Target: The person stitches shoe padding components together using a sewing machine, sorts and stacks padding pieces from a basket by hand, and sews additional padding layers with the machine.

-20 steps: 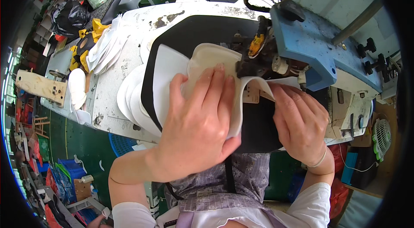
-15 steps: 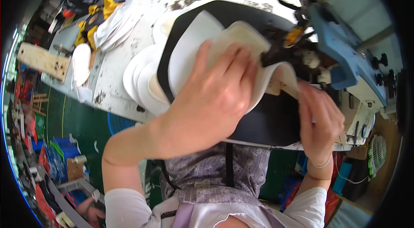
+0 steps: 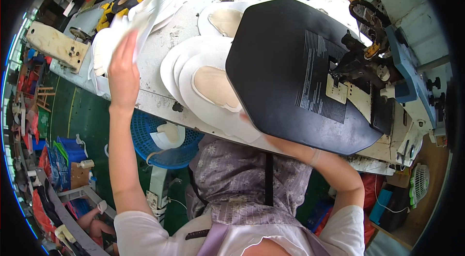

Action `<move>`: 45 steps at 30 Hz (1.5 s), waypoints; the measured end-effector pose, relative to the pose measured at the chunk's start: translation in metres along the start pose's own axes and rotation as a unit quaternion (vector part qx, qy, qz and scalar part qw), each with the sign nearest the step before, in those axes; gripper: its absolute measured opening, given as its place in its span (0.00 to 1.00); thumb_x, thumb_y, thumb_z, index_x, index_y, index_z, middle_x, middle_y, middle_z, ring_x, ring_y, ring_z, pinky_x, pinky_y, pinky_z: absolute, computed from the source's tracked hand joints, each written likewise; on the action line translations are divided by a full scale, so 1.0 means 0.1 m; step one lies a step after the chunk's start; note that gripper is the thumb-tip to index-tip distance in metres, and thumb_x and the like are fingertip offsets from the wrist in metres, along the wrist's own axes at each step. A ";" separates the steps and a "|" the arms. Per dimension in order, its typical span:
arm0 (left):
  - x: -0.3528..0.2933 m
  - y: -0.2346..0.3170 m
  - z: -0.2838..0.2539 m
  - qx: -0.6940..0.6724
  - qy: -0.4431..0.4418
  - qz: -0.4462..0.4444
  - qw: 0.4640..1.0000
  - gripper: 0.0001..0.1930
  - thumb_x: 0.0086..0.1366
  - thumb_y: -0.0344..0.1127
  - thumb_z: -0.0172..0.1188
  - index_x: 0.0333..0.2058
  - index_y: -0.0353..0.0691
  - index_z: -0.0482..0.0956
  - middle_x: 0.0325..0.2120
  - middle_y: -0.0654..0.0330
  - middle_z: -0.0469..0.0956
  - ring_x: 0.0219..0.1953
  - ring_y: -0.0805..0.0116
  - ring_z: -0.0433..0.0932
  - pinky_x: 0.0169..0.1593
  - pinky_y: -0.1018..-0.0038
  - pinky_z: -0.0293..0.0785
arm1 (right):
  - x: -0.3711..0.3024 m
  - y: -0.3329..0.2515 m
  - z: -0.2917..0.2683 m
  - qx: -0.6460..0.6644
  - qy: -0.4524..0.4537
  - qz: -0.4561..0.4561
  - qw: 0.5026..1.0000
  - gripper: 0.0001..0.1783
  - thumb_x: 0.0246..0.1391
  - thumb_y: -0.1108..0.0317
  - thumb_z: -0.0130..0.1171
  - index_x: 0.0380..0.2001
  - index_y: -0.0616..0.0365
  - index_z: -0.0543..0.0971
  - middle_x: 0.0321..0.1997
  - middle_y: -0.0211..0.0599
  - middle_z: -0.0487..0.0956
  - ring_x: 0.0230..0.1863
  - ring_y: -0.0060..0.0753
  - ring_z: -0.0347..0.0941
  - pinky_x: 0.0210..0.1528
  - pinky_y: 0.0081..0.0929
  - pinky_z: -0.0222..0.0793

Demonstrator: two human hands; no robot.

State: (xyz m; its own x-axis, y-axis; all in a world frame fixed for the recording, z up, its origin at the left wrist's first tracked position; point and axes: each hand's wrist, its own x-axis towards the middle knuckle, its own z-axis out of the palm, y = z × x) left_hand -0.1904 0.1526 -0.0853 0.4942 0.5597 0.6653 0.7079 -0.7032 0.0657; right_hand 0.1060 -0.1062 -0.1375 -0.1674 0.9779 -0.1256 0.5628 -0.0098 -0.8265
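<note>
My left hand point(image 3: 125, 69) is raised at the left of the table, its fingers closed on a thin white fabric piece point(image 3: 147, 21) blurred by motion. The piece is over a pile of similar white cut pieces point(image 3: 169, 11). My right hand point(image 3: 246, 119) reaches beneath the near left edge of a black plate point(image 3: 271, 67); only blurred fingertips and the wrist show. Those fingertips are next to overlapping white pieces with beige oval patches point(image 3: 213, 86). On the plate's right stands a sewing machine's needle head point(image 3: 361, 57), with no fabric under it.
A blue basket point(image 3: 167, 152) holding a white and beige piece hangs below the table's front edge. Yellow and black scraps point(image 3: 116, 9) lie at the far left. A beige machine arm point(image 3: 55, 45) juts out on the left. A small fan point(image 3: 419, 184) stands at lower right.
Both hands have left the needle area, where they held a curved white piece. My left hand has swung far left with a white piece; my right has moved left under the plate's edge.
</note>
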 end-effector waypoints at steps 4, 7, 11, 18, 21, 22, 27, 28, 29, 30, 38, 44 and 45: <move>-0.95 -0.51 0.29 0.073 -0.204 -0.090 0.972 0.27 0.65 0.21 0.52 0.64 0.32 0.69 0.62 0.44 0.72 0.66 0.44 0.69 0.70 0.55 0.63 | 0.31 0.02 -0.29 -0.026 0.043 -0.119 0.992 0.17 0.61 0.73 0.58 0.52 0.64 0.81 0.61 0.40 0.79 0.55 0.32 0.80 0.54 0.26 0.81; -0.75 0.11 0.26 -0.098 -0.111 -0.110 0.983 0.28 0.65 0.26 0.58 0.64 0.33 0.69 0.65 0.44 0.68 0.68 0.45 0.65 0.71 0.53 0.59 | 0.02 0.08 -0.37 -0.062 0.079 -0.183 0.978 0.16 0.60 0.73 0.58 0.50 0.65 0.82 0.59 0.41 0.80 0.53 0.33 0.80 0.53 0.25 0.82; -0.19 0.83 0.35 -0.215 -0.160 0.078 0.960 0.30 0.63 0.33 0.64 0.63 0.36 0.71 0.62 0.45 0.70 0.66 0.49 0.66 0.66 0.54 0.62 | 0.08 0.05 -0.43 -0.102 0.105 -0.286 0.947 0.15 0.60 0.74 0.58 0.49 0.65 0.82 0.56 0.42 0.81 0.51 0.33 0.81 0.52 0.25 0.82; 0.18 0.87 0.90 -0.273 -0.182 0.118 0.937 0.11 0.56 0.31 0.66 0.39 0.40 0.79 0.33 0.55 0.74 0.41 0.52 0.75 0.47 0.61 0.68 | 0.47 -0.28 -0.23 -0.166 0.147 -0.468 0.856 0.13 0.60 0.75 0.57 0.46 0.65 0.84 0.51 0.43 0.83 0.48 0.34 0.83 0.50 0.25 0.83; 0.00 1.00 0.52 -0.322 -0.138 0.060 0.935 0.10 0.50 0.25 0.65 0.34 0.40 0.78 0.30 0.56 0.76 0.39 0.51 0.75 0.44 0.59 0.70 | 0.50 -0.33 -0.18 -0.203 0.186 -0.529 0.802 0.12 0.60 0.76 0.57 0.45 0.66 0.84 0.50 0.44 0.84 0.46 0.35 0.84 0.49 0.25 0.84; -0.07 0.95 0.22 -0.352 -0.192 0.031 0.916 0.12 0.48 0.23 0.64 0.34 0.40 0.79 0.31 0.57 0.78 0.39 0.52 0.75 0.45 0.61 0.71 | 0.35 -0.30 -0.17 -0.213 0.196 -0.551 0.782 0.12 0.60 0.76 0.57 0.44 0.66 0.84 0.49 0.44 0.84 0.45 0.35 0.84 0.48 0.25 0.84; -0.02 0.92 -0.85 -0.619 -0.256 0.180 0.720 0.10 0.47 0.26 0.68 0.29 0.44 0.79 0.23 0.62 0.84 0.26 0.65 0.82 0.35 0.72 0.73 | -0.05 -0.69 0.13 -0.232 0.225 -0.641 0.696 0.11 0.59 0.75 0.57 0.41 0.70 0.84 0.46 0.48 0.84 0.44 0.38 0.84 0.49 0.29 0.84; 0.09 1.15 -0.91 -0.629 -0.226 0.178 0.723 0.08 0.50 0.26 0.69 0.28 0.44 0.79 0.22 0.63 0.83 0.25 0.66 0.81 0.32 0.72 0.72 | -0.17 -0.89 -0.04 -0.207 0.211 -0.654 0.696 0.12 0.59 0.74 0.57 0.38 0.74 0.83 0.45 0.51 0.83 0.44 0.41 0.84 0.51 0.32 0.84; 0.23 1.33 -1.00 -0.607 -0.209 0.151 0.752 0.08 0.51 0.28 0.70 0.28 0.43 0.78 0.21 0.64 0.82 0.23 0.65 0.79 0.32 0.73 0.71 | -0.26 -1.01 -0.20 -0.210 0.213 -0.654 0.695 0.12 0.59 0.74 0.57 0.38 0.74 0.83 0.45 0.51 0.83 0.44 0.41 0.84 0.51 0.32 0.84; 0.37 1.47 -1.00 -0.584 -0.191 0.122 0.780 0.08 0.53 0.29 0.70 0.28 0.43 0.78 0.21 0.64 0.81 0.22 0.65 0.77 0.31 0.73 0.70 | -0.29 -1.05 -0.37 -0.224 0.275 -0.611 0.708 0.12 0.54 0.73 0.60 0.35 0.74 0.84 0.44 0.50 0.83 0.41 0.41 0.84 0.48 0.32 0.85; 1.29 2.03 0.05 -0.423 -0.314 0.053 0.848 0.12 0.61 0.33 0.67 0.29 0.34 0.72 0.24 0.64 0.71 0.30 0.78 0.66 0.34 0.74 0.65 | -0.32 -0.73 -1.17 -0.451 0.281 -0.357 0.768 0.20 0.32 0.70 0.61 0.34 0.69 0.82 0.38 0.43 0.79 0.35 0.36 0.80 0.31 0.25 0.81; 1.54 2.28 0.53 -0.379 -0.176 0.203 0.885 0.12 0.59 0.37 0.66 0.38 0.36 0.82 0.31 0.50 0.83 0.37 0.47 0.82 0.42 0.62 0.77 | -0.45 -0.67 -1.36 -0.516 0.254 -0.292 0.764 0.22 0.34 0.72 0.64 0.39 0.65 0.85 0.44 0.43 0.84 0.40 0.39 0.83 0.41 0.31 0.84; 1.61 2.35 0.60 -0.398 -0.222 0.190 0.870 0.14 0.56 0.37 0.68 0.39 0.36 0.82 0.32 0.49 0.84 0.38 0.47 0.83 0.43 0.61 0.77 | -0.47 -0.66 -1.39 -0.515 0.253 -0.281 0.770 0.22 0.34 0.72 0.64 0.39 0.65 0.85 0.44 0.43 0.84 0.40 0.39 0.83 0.40 0.30 0.83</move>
State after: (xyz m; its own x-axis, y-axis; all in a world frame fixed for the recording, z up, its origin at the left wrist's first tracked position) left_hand 0.0851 0.1037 -0.0074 0.8876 0.2106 0.4097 -0.0348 -0.8562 0.5155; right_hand 0.1887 -0.1225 -0.0006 -0.4289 0.7263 0.5372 0.9030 0.3611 0.2327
